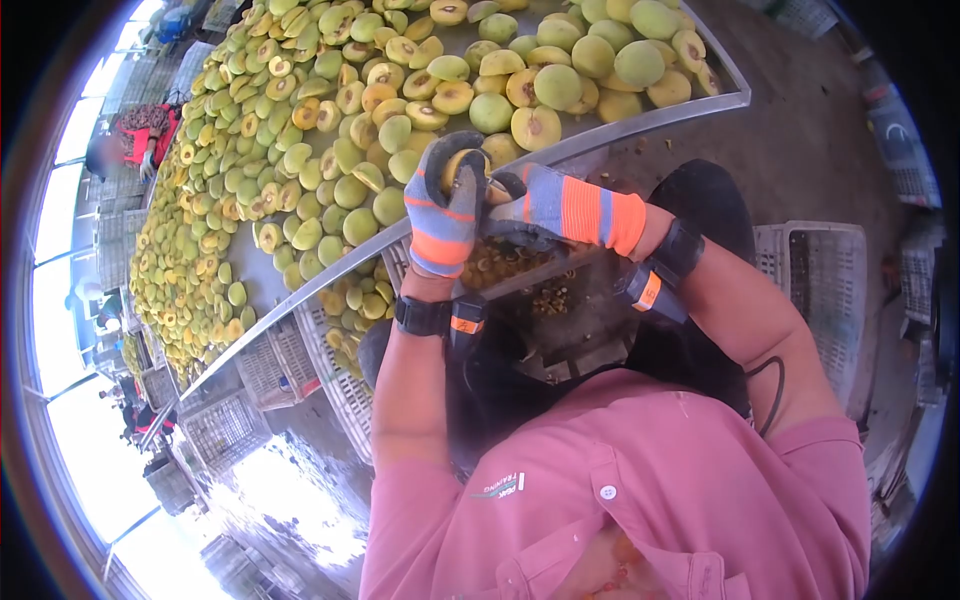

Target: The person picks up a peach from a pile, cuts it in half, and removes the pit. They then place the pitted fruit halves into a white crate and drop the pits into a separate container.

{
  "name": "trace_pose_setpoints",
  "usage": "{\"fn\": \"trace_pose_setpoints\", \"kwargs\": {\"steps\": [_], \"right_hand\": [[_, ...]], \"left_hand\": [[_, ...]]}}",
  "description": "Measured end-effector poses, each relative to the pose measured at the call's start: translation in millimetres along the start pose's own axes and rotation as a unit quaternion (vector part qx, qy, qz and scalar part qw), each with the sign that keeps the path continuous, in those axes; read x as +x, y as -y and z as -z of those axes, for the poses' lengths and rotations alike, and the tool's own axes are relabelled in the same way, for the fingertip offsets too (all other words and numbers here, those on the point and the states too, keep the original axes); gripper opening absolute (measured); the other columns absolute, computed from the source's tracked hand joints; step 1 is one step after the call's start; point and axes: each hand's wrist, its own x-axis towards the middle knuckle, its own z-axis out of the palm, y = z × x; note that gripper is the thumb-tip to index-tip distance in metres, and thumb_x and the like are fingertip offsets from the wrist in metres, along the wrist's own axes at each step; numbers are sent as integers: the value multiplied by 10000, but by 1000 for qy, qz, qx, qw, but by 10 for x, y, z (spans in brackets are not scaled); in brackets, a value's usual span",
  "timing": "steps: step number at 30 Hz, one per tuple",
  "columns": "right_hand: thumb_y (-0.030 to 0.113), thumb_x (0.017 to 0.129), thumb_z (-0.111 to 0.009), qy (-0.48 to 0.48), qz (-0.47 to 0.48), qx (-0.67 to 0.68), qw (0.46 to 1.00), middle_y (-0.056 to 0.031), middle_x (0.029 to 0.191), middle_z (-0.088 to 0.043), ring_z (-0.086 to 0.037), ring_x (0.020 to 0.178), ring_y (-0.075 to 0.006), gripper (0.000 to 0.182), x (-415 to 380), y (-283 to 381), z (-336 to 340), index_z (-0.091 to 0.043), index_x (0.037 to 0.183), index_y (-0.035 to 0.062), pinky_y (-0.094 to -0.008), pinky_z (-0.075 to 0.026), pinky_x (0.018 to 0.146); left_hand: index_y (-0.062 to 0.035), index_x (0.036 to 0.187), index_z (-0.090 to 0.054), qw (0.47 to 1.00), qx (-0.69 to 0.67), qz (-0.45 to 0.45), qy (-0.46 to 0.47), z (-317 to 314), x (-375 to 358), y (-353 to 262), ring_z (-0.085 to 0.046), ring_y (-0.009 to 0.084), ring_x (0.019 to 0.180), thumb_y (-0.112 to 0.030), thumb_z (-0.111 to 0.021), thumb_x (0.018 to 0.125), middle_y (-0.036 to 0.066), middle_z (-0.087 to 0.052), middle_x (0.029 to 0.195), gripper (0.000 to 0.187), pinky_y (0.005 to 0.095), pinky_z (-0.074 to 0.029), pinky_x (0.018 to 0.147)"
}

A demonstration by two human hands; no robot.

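My left hand (440, 210), in a grey, blue and orange work glove, is closed around a yellow-green peach half (462, 170) just over the near edge of the metal table. Close against it is my right hand (555, 207), gloved alike, with its fingers curled in toward the fruit. A small tan piece shows between the two hands, but what the right fingers grip is too hidden to name. Beyond the hands, whole and halved peaches (558, 87) cover the metal table (262, 272), several with brown pits or hollows showing.
The table's raised metal rim (640, 122) runs right in front of me. Below it, a white plastic crate (335, 375) stands beside peach pieces (365, 300). Another crate (825, 300) is at my right. A person in red (150, 135) is at the table's far left side.
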Motion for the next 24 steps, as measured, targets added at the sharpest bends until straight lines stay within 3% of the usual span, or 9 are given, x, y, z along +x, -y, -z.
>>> {"fn": "trace_pose_setpoints", "kwargs": {"steps": [1, 6, 8, 11, 14, 17, 20, 22, 24], "right_hand": [[218, 959, -511, 3, 10, -55, 998, 8, 751, -564, -521, 653, -39, 212, 35, -20, -8, -602, 979, 27, -190, -416, 562], [277, 795, -697, -62, 15, 185, 981, -6, 546, -526, -467, 422, -90, 257, -35, -37, -51, -620, 714, 46, -262, -345, 368], [272, 813, -697, -60, 86, 44, 994, 5, 563, -540, -472, 432, -75, 248, -42, -186, 13, -622, 733, 50, -251, -345, 372], [250, 851, -671, 22, -95, 107, 989, 17, 595, -547, -465, 456, -62, 219, -215, 106, 72, -642, 807, 37, -237, -343, 385], [200, 874, -641, 71, -16, 195, 978, 23, 595, -539, -461, 460, -60, 177, -248, 66, 81, -667, 877, 25, -222, -334, 389], [270, 944, -517, 92, -22, 297, 950, 27, 640, -515, -451, 502, -65, 310, -183, -16, 56, -646, 1024, 0, -205, -344, 426], [365, 995, -341, 206, 32, 435, 876, 14, 717, -495, -444, 556, -76, 477, -68, -266, 34, -567, 1176, -15, -195, -360, 465], [411, 997, -260, 174, -5, 404, 898, 8, 750, -477, -434, 587, -82, 554, -100, -227, 11, -517, 1234, -19, -196, -365, 486], [445, 997, -220, 167, -5, 388, 906, 1, 772, -475, -434, 610, -87, 602, -93, -241, -12, -493, 1261, -22, -200, -375, 503]], "left_hand": [[10, 1049, -603, 1000, 7, -2, -4, 8, 0, 19, -569, 118, 820, -33, -559, 866, 61, -626, 925, 193, 258, -480, 727], [-7, 1016, -624, 997, 24, 11, 75, 110, 43, -137, -569, 106, 781, -74, -557, 885, 49, -623, 882, 162, 248, -472, 696], [-15, 1004, -632, 991, 1, 43, 123, 139, 64, -220, -568, 101, 770, -104, -549, 900, 42, -622, 872, 160, 247, -468, 682], [-19, 1003, -635, 980, -53, 85, 174, 152, 45, -259, -562, 93, 760, -144, -529, 922, 34, -619, 877, 183, 245, -463, 667], [-11, 1036, -618, 976, -80, 99, 179, 155, 66, -157, -556, 85, 776, -157, -516, 932, 28, -615, 900, 207, 242, -463, 674], [-3, 1074, -597, 980, -110, 110, 126, 130, 57, -33, -558, 93, 817, -148, -514, 930, 28, -611, 927, 221, 242, -464, 708], [-2, 1095, -584, 985, -131, 96, 54, 7, -29, -37, -557, 105, 841, -133, -517, 925, 33, -605, 941, 224, 244, -460, 736], [-7, 1097, -585, 996, -79, 42, -3, -52, -107, 3, -554, 111, 836, -124, -520, 922, 36, -604, 945, 221, 248, -458, 743], [-8, 1064, -602, 998, -52, 41, 6, -15, -102, 20, -552, 120, 827, -123, -527, 919, 44, -605, 940, 200, 254, -455, 736]]}}
